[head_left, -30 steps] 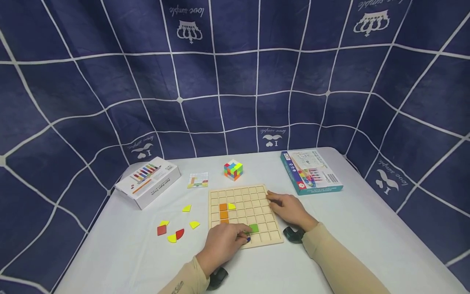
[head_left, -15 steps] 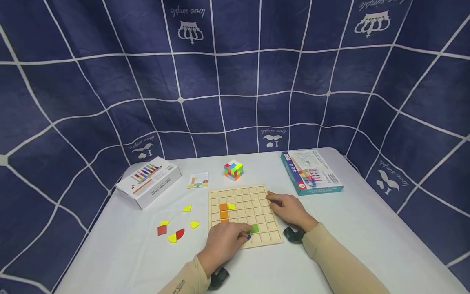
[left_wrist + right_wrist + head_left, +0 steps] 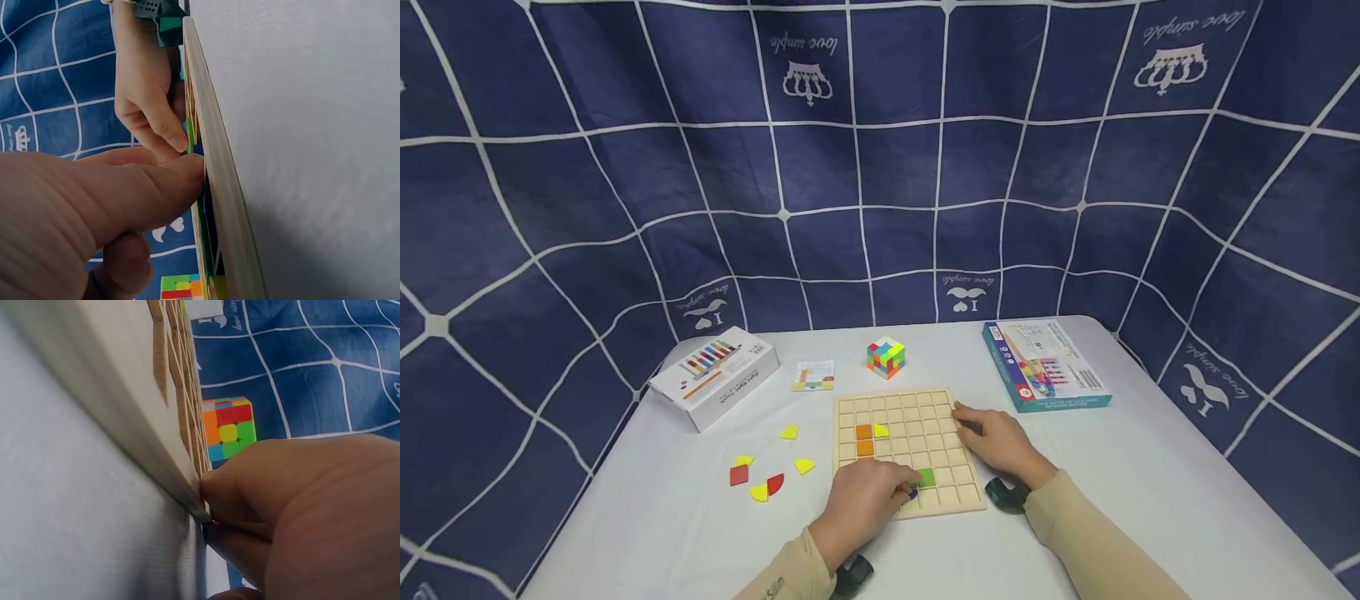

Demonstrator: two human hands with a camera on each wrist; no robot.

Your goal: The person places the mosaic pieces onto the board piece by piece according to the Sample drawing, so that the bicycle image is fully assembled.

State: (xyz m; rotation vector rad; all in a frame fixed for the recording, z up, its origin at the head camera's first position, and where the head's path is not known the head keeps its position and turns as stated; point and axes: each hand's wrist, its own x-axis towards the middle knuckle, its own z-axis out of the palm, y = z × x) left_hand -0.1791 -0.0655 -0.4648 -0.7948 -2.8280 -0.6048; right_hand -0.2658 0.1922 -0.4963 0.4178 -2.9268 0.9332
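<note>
A wooden grid board [image 3: 958, 492] lies at the middle of the table. My left hand [image 3: 861, 504] is over its near part, with thumb and index finger pinching a small dark blue tile [image 3: 913, 494] at the board. The hand hides part of that tile. Beside the fingertips a green tile [image 3: 927, 477] sits in the grid. Farther up the board are orange tiles [image 3: 865, 447] and a yellow quarter-round tile [image 3: 881, 431]. My right hand [image 3: 1000, 442] grips the board's right edge; in the right wrist view its thumb [image 3: 222, 484] is on the edge, with a finger lower down.
Left of the board lie several loose yellow tiles [image 3: 805, 466], a red square [image 3: 739, 475] and a red quarter-round [image 3: 775, 484]. Behind stand a pattern card [image 3: 814, 376], a puzzle cube [image 3: 886, 358], a white box [image 3: 718, 375] and a teal-edged box [image 3: 1048, 367].
The head view has shifted slightly, so everything sits a little lower and farther right. Both hands stay at the same spots on the board, and the loose tiles have not moved.
</note>
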